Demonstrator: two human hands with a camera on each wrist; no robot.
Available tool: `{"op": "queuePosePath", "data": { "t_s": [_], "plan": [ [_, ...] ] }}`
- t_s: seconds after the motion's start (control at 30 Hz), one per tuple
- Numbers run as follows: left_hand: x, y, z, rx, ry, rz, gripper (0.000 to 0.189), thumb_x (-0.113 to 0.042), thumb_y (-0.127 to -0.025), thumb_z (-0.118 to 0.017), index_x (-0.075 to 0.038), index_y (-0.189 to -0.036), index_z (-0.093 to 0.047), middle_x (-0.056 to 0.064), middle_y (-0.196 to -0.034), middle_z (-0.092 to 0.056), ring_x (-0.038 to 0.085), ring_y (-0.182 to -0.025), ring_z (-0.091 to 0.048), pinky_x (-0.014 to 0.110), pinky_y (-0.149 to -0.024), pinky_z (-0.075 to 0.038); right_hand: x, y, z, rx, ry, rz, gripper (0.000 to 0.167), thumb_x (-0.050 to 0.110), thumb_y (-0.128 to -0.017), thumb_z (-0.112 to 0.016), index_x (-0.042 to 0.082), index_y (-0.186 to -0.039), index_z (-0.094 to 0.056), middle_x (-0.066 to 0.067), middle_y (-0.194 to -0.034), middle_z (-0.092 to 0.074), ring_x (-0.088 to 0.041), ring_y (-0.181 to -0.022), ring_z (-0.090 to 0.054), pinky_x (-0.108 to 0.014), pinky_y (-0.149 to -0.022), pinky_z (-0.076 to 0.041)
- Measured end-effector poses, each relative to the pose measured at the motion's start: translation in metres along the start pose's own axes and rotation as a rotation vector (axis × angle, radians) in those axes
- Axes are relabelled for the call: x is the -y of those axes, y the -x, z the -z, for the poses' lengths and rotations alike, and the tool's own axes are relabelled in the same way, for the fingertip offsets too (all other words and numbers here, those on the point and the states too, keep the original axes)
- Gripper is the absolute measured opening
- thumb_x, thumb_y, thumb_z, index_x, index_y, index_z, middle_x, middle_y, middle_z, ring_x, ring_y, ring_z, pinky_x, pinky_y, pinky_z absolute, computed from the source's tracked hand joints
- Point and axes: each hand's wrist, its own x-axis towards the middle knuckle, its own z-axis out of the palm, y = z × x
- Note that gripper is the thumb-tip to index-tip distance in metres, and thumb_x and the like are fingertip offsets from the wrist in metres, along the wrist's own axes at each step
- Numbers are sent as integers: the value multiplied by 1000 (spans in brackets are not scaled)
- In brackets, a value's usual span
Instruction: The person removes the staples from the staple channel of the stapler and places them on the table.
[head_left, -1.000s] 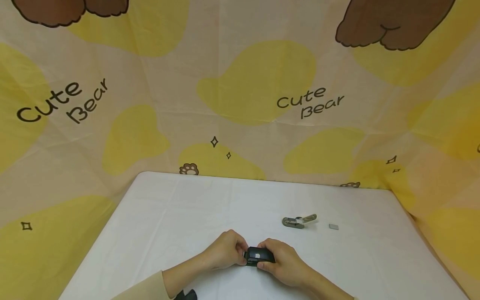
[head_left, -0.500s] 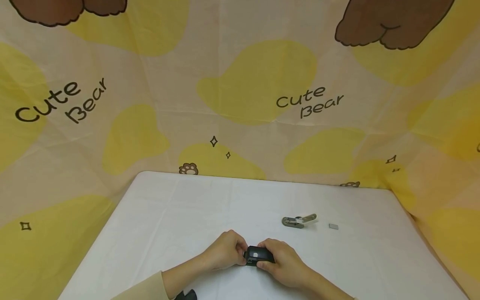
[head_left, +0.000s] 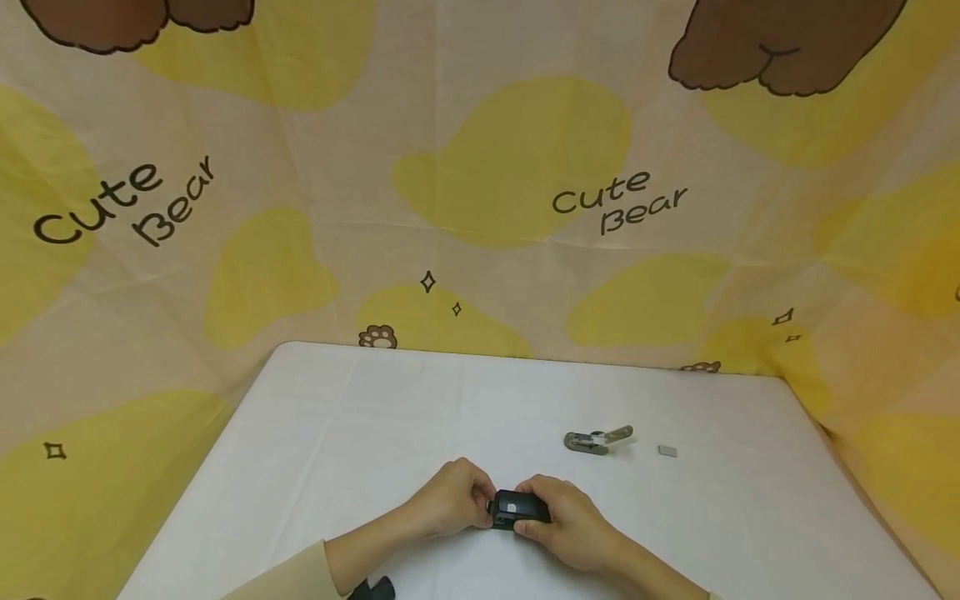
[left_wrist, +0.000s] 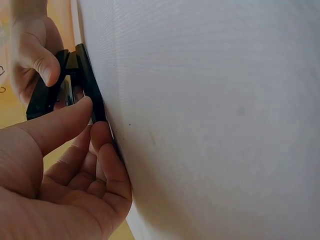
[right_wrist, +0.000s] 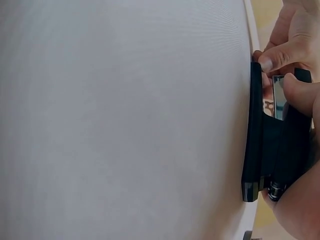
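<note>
A black stapler (head_left: 517,507) stands on the white table between both hands, its front end pointing left. My right hand (head_left: 573,525) grips its upper arm, thumb and fingers on opposite sides. At the front end, my left hand (head_left: 453,500) pinches the tip of the base between thumb and curled fingers. Seen from the left wrist, the stapler's base (left_wrist: 90,82) lies along the tabletop and its arm is spread apart from it. A metal strip (right_wrist: 279,97) shows in that gap in the right wrist view, beside the right thumb.
Behind the right hand lies a small grey-green stapler (head_left: 597,440) with its top swung up. To its right is a small grey block (head_left: 667,451). A dark object (head_left: 375,588) pokes out by the left forearm. A patterned curtain (head_left: 480,192) surrounds the table (head_left: 360,417).
</note>
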Motion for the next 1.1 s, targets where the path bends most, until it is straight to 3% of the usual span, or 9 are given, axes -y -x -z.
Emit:
{"op": "queuePosePath", "data": {
  "t_s": [0.4, 0.57, 0.8, 1.1],
  "plan": [
    [0, 0, 1, -3, -16, -6, 28, 14, -68, -82, -1, -92, -79, -2, -62, -59, 10, -58, -51, 23, -54, -41, -3, -1, 4, 39, -129, -25, 30, 33, -95, -78, 19, -119, -67, 7, -117, -66, -15, -104, -58, -30, -92, -47],
    [0, 1, 1, -3, -8, -2, 29, 15, -69, -83, 0, -93, -78, -2, -63, -60, 10, -59, -51, 23, -55, -41, -2, 1, 4, 12, -178, -36, 30, 30, -93, -81, 23, -118, -67, 8, -117, -64, -17, -106, -57, -29, -92, -46],
    [0, 1, 2, 3, 12, -5, 28, 16, -69, -82, 0, -92, -78, -1, -63, -59, 9, -58, -51, 22, -54, -40, -7, 4, 5, -30, -240, 18, 33, 27, -90, -85, 25, -120, -71, 7, -118, -65, -16, -107, -59, -26, -93, -47],
    [-1, 2, 2, 4, 17, -8, 28, 17, -69, -82, 1, -92, -78, -1, -64, -59, 9, -57, -50, 22, -53, -39, -5, 4, 11, -9, -319, -47, 40, 23, -87, -87, 18, -122, -67, -4, -127, -66, -25, -111, -62, -31, -91, -51]
  ]
}}
